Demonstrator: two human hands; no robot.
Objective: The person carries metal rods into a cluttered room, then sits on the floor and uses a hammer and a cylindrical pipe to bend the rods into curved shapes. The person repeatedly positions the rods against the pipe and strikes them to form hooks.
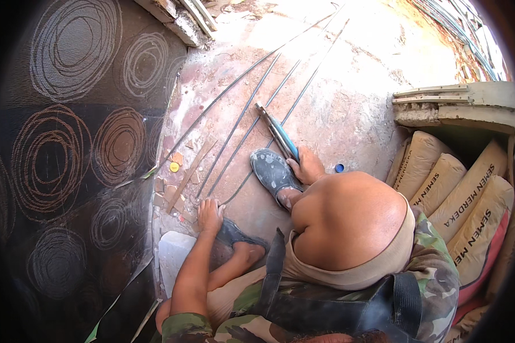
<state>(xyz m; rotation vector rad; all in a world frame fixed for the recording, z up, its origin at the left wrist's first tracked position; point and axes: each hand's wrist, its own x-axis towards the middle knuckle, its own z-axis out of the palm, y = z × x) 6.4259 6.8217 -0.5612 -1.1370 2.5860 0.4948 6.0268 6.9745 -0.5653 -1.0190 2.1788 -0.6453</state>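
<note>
My right hand (308, 166) is closed round the handles of a long blue-handled pair of cutters (282, 137). Its metal head points forward and left, over the thin steel rods. At the near ends of the rods, my left hand (210, 216) is low to the floor, its fingers curled over a steel rod (243, 182). Other steel rods (250, 104) run beside it, away toward the bright far side. My dusty right shoe (273, 170) is next to the cutters and overlaps a rod. The left shoe (230, 231) is beside my left hand.
Patterned dark covering (63, 134) stands along the left. Wood scraps (191, 174), a yellow cap (174, 167) and rubble lie beside the rods. A blue bottle cap (339, 168) is right of my hand. Cement bags (458, 194) are stacked at the right under a ledge (452, 97).
</note>
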